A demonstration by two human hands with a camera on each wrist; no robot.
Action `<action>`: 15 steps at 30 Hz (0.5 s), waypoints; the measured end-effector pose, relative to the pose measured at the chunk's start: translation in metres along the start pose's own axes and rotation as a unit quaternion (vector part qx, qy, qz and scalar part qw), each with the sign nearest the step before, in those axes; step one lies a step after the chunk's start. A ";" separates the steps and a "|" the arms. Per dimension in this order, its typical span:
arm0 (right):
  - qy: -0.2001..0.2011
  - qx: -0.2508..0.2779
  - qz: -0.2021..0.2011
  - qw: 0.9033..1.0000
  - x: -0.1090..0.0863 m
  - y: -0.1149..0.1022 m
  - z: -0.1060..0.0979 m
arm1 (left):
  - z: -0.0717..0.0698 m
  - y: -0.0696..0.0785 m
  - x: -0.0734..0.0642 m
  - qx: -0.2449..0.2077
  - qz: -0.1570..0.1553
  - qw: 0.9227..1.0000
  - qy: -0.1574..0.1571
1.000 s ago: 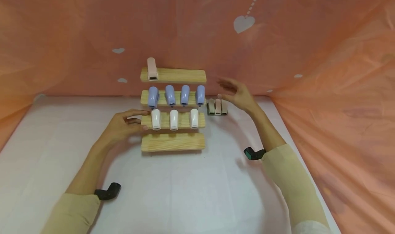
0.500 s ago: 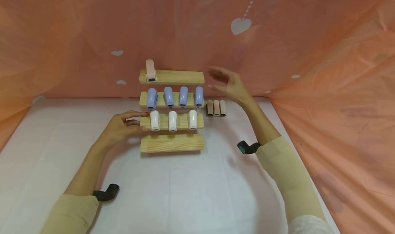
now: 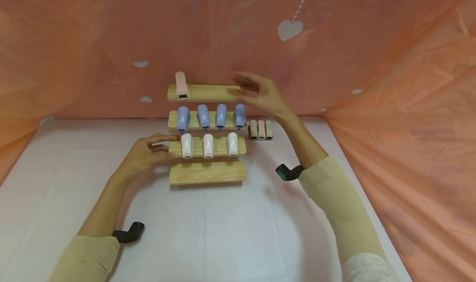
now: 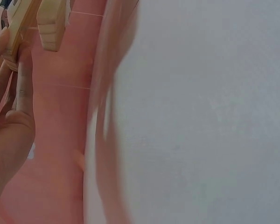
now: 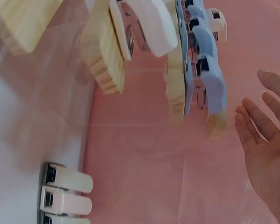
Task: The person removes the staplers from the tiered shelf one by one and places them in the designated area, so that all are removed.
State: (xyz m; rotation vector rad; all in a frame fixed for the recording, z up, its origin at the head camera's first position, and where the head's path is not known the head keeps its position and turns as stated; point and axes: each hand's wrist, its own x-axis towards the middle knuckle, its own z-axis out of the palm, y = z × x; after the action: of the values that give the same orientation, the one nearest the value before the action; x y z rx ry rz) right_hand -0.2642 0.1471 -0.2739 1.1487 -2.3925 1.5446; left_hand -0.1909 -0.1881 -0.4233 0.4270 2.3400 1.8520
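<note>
A tiered rack of wooden shelf boards carries small staplers. On the top board (image 3: 212, 92), a pale pink stapler (image 3: 181, 84) stands at the left end. Several blue staplers (image 3: 221, 116) line the second board. Three white staplers (image 3: 208, 145) sit on the third board (image 3: 220, 147). My left hand (image 3: 141, 153) pinches that third board's left end between thumb and fingers, as the left wrist view shows too. My right hand (image 3: 265, 95), fingers loosely spread and holding nothing, hovers at the top board's right end. Its palm and fingers (image 5: 254, 121) show beside the blue staplers in the right wrist view.
Three more pale staplers (image 3: 261, 129) stand side by side on the white tabletop (image 3: 208, 232), right of the rack. The lowest board (image 3: 208, 174) bears nothing. A pink curtain (image 3: 372, 50) with white hearts hangs close behind the rack.
My right hand has moved left and slightly up, from above the loose staplers to the top board's right end. The left hand keeps its place on the third board.
</note>
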 end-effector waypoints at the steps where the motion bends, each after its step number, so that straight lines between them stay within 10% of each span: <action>1: -0.001 0.003 0.003 1.000 0.003 0.003 0.001 | 0.000 0.000 0.000 0.000 0.001 1.000 0.000; 15: -0.037 -0.001 0.015 0.999 0.026 -0.011 0.025 | -0.002 -0.003 0.000 0.019 0.011 1.000 0.004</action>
State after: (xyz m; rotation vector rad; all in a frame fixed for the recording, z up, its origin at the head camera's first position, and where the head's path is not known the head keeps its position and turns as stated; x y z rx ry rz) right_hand -0.2682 0.1098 -0.2669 1.1962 -2.4681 1.5347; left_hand -0.1920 -0.1904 -0.4262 0.4517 2.3872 1.8249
